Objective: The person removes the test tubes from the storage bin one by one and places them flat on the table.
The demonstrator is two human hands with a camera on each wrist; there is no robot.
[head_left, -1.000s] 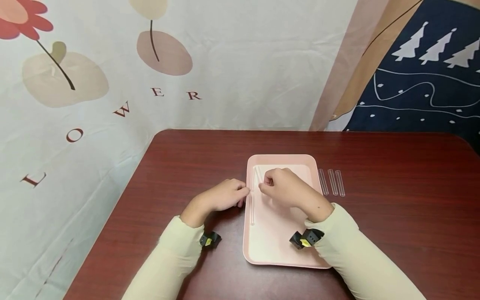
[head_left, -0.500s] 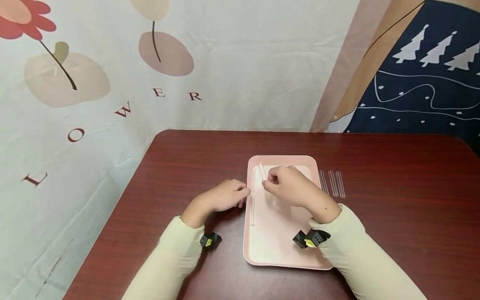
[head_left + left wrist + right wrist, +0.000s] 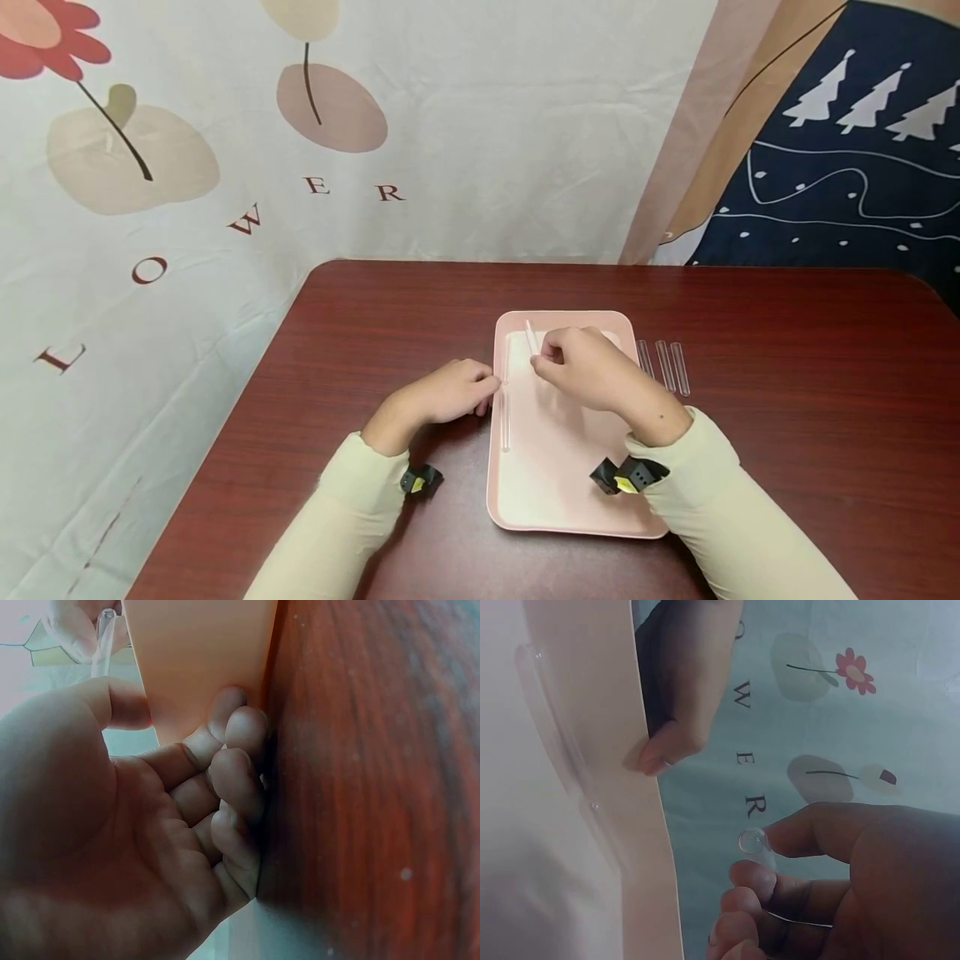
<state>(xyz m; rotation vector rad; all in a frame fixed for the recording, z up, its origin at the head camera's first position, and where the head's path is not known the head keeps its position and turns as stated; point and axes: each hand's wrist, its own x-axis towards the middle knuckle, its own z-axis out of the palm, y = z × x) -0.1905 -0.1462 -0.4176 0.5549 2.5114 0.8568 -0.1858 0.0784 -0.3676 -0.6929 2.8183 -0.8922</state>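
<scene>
My right hand (image 3: pixel 583 367) pinches a clear test tube (image 3: pixel 531 336) between thumb and forefinger, over the far left part of a pink tray (image 3: pixel 573 507). In the right wrist view the round end of this test tube (image 3: pixel 752 841) points at the camera. My left hand (image 3: pixel 456 389) holds the tray's left edge. The left wrist view shows its thumb at the rim and its curled fingers (image 3: pixel 238 776) against the outer wall. Two more test tubes lie end to end along the tray's left side, the nearer test tube (image 3: pixel 506 423) and the farther one (image 3: pixel 505 354).
Several clear test tubes (image 3: pixel 665 367) lie side by side on the table just right of the tray. The dark red wooden table (image 3: pixel 810 417) reaches back to a printed cloth (image 3: pixel 510 150). Each sleeve carries a small black wrist camera (image 3: pixel 628 477).
My right hand has moved to the right and slightly away from me with the test tube, away from the row on the tray's left side. The left hand has stayed at the edge.
</scene>
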